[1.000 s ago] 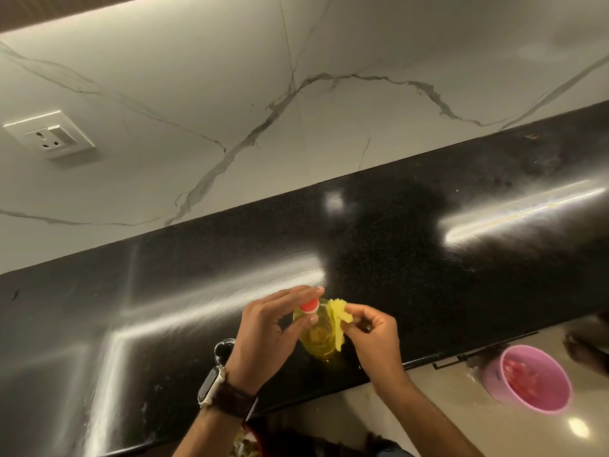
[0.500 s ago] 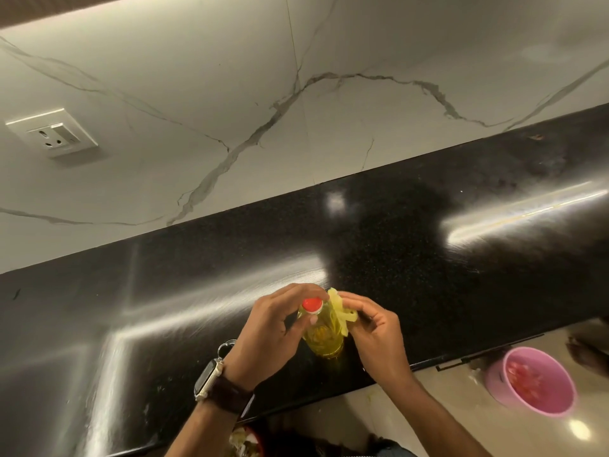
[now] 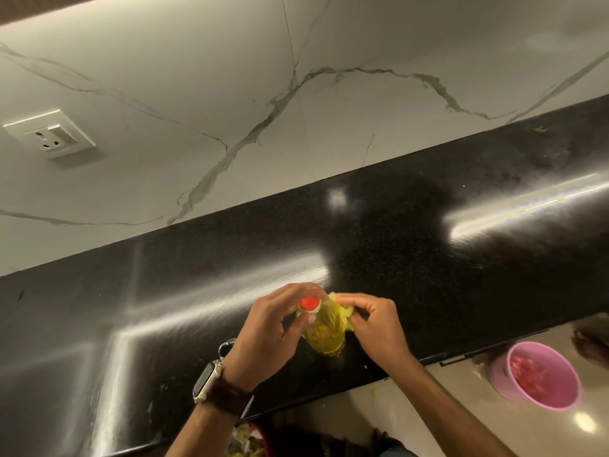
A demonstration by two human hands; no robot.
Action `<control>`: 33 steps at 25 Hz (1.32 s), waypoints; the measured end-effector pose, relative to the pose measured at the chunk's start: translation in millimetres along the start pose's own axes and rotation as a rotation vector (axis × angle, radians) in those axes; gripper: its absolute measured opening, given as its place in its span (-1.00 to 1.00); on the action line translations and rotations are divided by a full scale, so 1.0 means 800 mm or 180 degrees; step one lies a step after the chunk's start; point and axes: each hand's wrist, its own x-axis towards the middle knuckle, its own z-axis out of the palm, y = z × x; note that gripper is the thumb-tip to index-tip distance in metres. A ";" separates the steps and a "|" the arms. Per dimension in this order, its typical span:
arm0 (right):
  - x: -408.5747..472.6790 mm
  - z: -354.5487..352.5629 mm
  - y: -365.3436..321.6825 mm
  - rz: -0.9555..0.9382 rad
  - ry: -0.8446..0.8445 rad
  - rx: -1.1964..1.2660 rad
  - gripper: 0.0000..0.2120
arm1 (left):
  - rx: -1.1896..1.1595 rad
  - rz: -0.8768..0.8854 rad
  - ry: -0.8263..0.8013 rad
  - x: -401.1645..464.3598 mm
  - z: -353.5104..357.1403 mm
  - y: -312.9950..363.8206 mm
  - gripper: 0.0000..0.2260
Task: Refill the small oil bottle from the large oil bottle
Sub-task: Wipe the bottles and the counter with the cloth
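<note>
Your left hand (image 3: 263, 338) grips the oil bottle (image 3: 324, 331), red-capped and full of yellow oil, standing near the front edge of the black counter (image 3: 428, 265), while your right hand (image 3: 375, 328) pinches its yellow label (image 3: 346, 313); a pink bowl (image 3: 543, 374) holding something red sits on the floor.

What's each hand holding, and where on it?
Left hand: small oil bottle at the neck, below the red cap. Right hand: yellow label on its side.

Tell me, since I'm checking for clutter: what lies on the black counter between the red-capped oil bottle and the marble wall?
Nothing: the head view shows only bare glossy black counter between the red-capped yellow oil bottle and the white marble wall.
</note>
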 end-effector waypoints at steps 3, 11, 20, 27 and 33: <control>0.006 0.008 -0.023 -0.0475 0.0220 0.0312 -0.57 | -0.0054 -0.0023 0.0013 -0.002 0.001 -0.005 -0.62; -0.022 0.032 0.084 -0.0085 -0.0120 -0.2120 -0.77 | -0.0136 -0.0023 0.0052 -0.004 0.004 -0.001 -0.60; -0.031 -0.002 0.093 0.0578 0.0750 -0.0750 -0.83 | -0.0684 -0.0071 -0.0253 0.008 -0.008 0.010 -0.53; -0.022 -0.005 0.040 0.0666 0.0352 0.0328 -0.84 | -0.0411 -0.0213 0.0993 -0.014 0.030 0.009 -0.49; 0.007 -0.013 -0.035 -0.0104 -0.0249 0.0846 -0.71 | -0.0095 -0.0102 0.0730 -0.008 0.023 0.009 -0.56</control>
